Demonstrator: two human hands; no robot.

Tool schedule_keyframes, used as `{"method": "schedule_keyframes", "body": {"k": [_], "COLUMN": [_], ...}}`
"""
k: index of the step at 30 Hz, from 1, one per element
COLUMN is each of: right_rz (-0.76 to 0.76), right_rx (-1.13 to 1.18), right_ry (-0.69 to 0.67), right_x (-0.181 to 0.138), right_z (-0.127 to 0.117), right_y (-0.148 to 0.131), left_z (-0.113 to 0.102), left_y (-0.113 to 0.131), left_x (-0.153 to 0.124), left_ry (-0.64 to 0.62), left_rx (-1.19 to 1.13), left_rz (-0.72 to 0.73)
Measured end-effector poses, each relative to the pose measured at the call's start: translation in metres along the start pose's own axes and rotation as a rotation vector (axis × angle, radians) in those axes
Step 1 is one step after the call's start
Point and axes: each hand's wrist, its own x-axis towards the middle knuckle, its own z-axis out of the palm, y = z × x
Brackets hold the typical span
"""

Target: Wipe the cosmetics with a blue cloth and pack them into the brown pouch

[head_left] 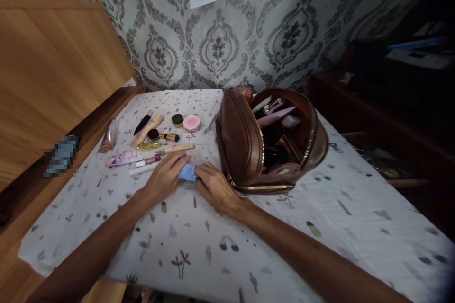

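Observation:
Between my two hands is a small light-blue flat item (186, 172), perhaps a tube or packet; its kind is unclear. My left hand (166, 177) pinches its left end, and my right hand (215, 187) grips the right end. Just right of my right hand stands a brown cosmetic bag (239, 137), unzipped, with brushes and other items inside. Beyond my left hand lie a white tube (144, 169), a pink-and-white tube (123, 158), a wooden-handled brush (174, 149), a yellow vial (149, 145) and a pink round compact (192, 123).
A beige tube (147, 130), a black pointed item (142, 124), a dark-green jar (177, 120) and a brown tube (108, 136) lie farther back on the patterned cloth (199, 236). A wooden panel (60, 61) rises at left, and a patterned wall (227, 23) stands behind.

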Motion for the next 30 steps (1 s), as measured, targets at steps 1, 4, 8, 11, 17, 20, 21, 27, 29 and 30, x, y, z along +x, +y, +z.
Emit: {"method": "schedule_keyframes", "body": {"k": [1, 4, 8, 11, 17, 20, 21, 27, 29, 30], "right_rz": [0.004, 0.015, 0.085, 0.128, 0.108, 0.095, 0.095, 0.088, 0.084, 0.085], "right_rx": [0.002, 0.021, 0.094, 0.175, 0.239, 0.266, 0.270, 0.255, 0.240, 0.229], "right_ry": [0.005, 0.000, -0.006, 0.021, 0.004, 0.005, 0.012, 0.012, -0.005, -0.017], "right_x": [0.000, 0.001, 0.001, 0.001, 0.000, -0.001, -0.001, 0.000, 0.001, 0.001], "right_z": [0.000, 0.000, -0.001, -0.002, -0.004, -0.002, -0.001, 0.001, 0.000, -0.001], "right_y": [0.000, -0.001, -0.003, -0.003, -0.002, 0.000, 0.001, 0.004, 0.003, 0.002], "left_z": [0.000, -0.003, -0.006, -0.005, -0.002, -0.002, -0.002, -0.012, -0.015, -0.016], "left_y": [0.002, 0.005, 0.012, 0.017, 0.021, 0.024, 0.024, 0.025, 0.024, 0.023], "left_x": [0.000, -0.001, 0.000, 0.001, 0.002, 0.001, 0.001, 0.004, 0.005, 0.004], "left_ry": [0.000, 0.045, 0.130, 0.149, 0.160, 0.142, 0.125, 0.035, 0.003, -0.006], "left_rx": [-0.003, -0.041, -0.058, -0.046, -0.029, -0.036, -0.043, -0.175, -0.247, -0.277], "left_rz": [0.011, 0.005, -0.010, 0.004, 0.105, 0.175, 0.206, 0.254, 0.246, 0.238]}}
